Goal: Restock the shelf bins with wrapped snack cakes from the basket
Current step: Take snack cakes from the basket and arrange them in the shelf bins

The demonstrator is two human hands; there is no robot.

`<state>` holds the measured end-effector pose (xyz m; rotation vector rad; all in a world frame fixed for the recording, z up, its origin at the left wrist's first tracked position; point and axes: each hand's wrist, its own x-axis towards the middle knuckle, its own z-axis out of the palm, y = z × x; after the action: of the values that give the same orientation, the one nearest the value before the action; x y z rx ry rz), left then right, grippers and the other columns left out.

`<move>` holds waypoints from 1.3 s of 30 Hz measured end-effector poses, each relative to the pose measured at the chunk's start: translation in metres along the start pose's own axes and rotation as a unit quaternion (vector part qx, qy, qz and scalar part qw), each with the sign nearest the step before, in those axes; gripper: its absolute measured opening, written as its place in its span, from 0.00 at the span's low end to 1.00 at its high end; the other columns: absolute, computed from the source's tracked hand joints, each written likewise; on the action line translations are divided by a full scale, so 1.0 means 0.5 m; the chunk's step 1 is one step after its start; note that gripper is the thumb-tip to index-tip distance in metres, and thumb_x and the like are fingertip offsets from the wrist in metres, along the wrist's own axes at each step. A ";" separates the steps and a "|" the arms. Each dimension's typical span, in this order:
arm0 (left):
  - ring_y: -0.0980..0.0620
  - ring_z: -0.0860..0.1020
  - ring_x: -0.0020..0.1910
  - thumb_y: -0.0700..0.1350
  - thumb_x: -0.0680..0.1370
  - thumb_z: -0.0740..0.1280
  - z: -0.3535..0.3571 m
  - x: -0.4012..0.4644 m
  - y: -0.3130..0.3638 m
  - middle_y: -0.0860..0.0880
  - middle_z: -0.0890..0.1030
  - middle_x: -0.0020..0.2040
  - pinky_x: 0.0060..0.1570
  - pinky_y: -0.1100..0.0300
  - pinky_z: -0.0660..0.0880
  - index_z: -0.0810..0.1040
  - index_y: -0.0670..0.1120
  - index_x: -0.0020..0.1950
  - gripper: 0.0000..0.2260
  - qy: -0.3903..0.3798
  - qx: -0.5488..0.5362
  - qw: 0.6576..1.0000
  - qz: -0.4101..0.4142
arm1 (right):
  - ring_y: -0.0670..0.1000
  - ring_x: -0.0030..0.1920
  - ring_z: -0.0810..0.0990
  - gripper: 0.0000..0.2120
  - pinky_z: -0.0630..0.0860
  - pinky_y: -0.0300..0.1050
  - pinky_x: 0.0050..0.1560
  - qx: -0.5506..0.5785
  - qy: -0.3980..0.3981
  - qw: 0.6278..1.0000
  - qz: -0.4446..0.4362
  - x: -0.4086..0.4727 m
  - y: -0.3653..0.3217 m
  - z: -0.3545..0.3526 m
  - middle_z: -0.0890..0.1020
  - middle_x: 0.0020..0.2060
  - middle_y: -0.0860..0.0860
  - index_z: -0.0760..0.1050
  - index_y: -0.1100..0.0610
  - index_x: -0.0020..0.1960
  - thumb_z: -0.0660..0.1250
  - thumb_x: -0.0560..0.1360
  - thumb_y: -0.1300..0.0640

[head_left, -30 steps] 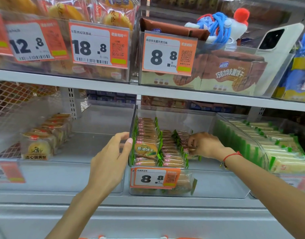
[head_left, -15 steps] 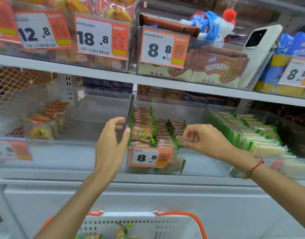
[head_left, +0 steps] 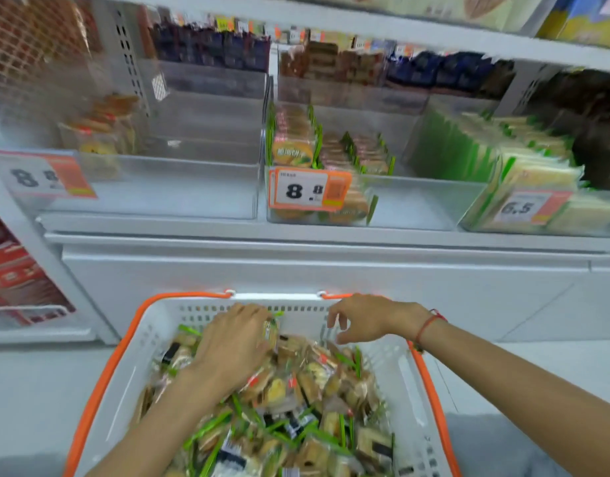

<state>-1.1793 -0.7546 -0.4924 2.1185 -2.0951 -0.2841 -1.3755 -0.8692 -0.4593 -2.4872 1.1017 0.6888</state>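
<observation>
A white basket with an orange rim (head_left: 100,373) stands below the shelf, full of wrapped snack cakes (head_left: 317,380) in clear and green-edged wrappers. My left hand (head_left: 234,342) lies palm down on the pile at the basket's far side. Its fingertips curl round one upright wrapped cake (head_left: 271,333). My right hand (head_left: 365,321) hovers over the far right of the basket, fingers loosely curled and holding nothing. On the shelf above, the middle clear bin (head_left: 417,204) with an 8.8 tag holds rows of green-edged cakes (head_left: 293,146) on its left side.
The left clear bin (head_left: 159,187) holds a short row of cakes (head_left: 97,139) at its far left. The right bin (head_left: 476,218), tagged 6.5, is packed with green-and-white packets (head_left: 538,170). A white cabinet front (head_left: 331,270) runs under the shelf. Red boxes (head_left: 17,280) stand lower left.
Both hands have left the middle shelf bin and come down into the basket. My view has tilted down. The left hand now holds a cake in the pile.
</observation>
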 end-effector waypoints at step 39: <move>0.54 0.82 0.50 0.54 0.76 0.65 0.026 -0.010 0.005 0.50 0.82 0.50 0.45 0.60 0.80 0.77 0.52 0.50 0.08 -0.028 -0.693 0.681 -0.237 | 0.34 0.43 0.74 0.17 0.67 0.26 0.43 0.211 0.300 0.918 -0.149 0.014 -0.104 0.046 0.80 0.47 0.37 0.76 0.46 0.54 0.74 0.69 0.60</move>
<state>-1.1848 -0.7495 -0.5043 1.4330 -0.5922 -1.4179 -1.3386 -0.8289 -0.4767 -2.4346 0.8850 -0.3971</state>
